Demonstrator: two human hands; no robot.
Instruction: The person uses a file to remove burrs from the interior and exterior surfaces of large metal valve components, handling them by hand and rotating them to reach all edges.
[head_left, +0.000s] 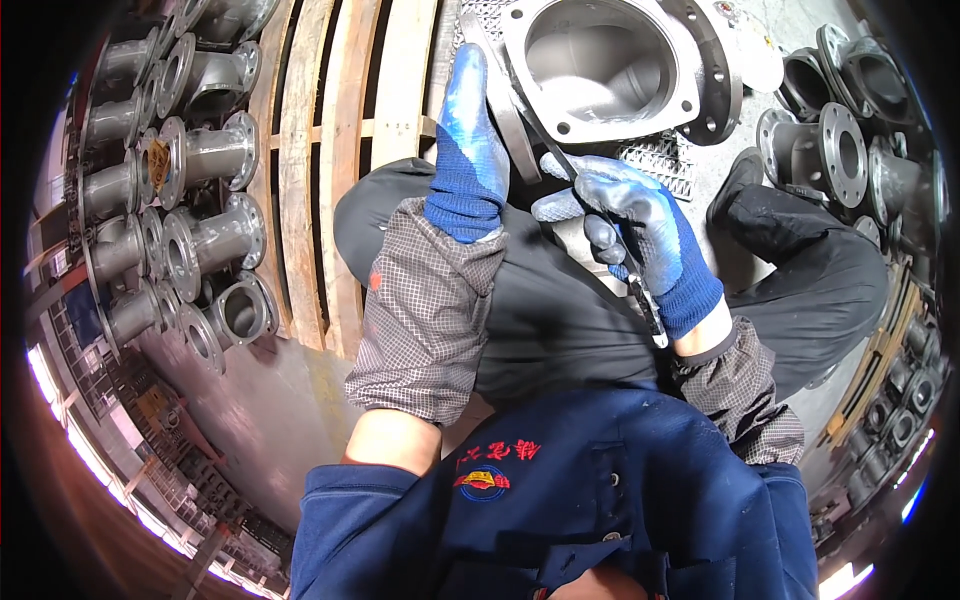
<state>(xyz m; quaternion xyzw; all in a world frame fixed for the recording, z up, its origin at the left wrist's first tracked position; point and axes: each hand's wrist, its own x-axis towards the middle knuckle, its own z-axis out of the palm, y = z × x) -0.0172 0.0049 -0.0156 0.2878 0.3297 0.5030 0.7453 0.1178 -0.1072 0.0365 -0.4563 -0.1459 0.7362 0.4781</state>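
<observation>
A grey cast pipe fitting (600, 85) with a square flange turned up and round flanges on its sides stands in front of me. My left hand (472, 135), in a blue and grey glove, lies along the outside of its left round flange (500, 110), fingers stretched out. My right hand (635, 215), gloved alike, is closed around a long thin dark file (642, 300). The file slants up and left, its far end by the gap between the left flange and the square one. Whether its tip touches metal I cannot tell.
A wooden pallet (345, 130) lies to the left, with stacked flanged pipe fittings (212, 155) beyond it. More fittings (815, 150) stand at right, and others sit on a pallet at the lower right. Perforated metal (665, 165) shows beneath the fitting. My bent legs (560, 310) flank the work.
</observation>
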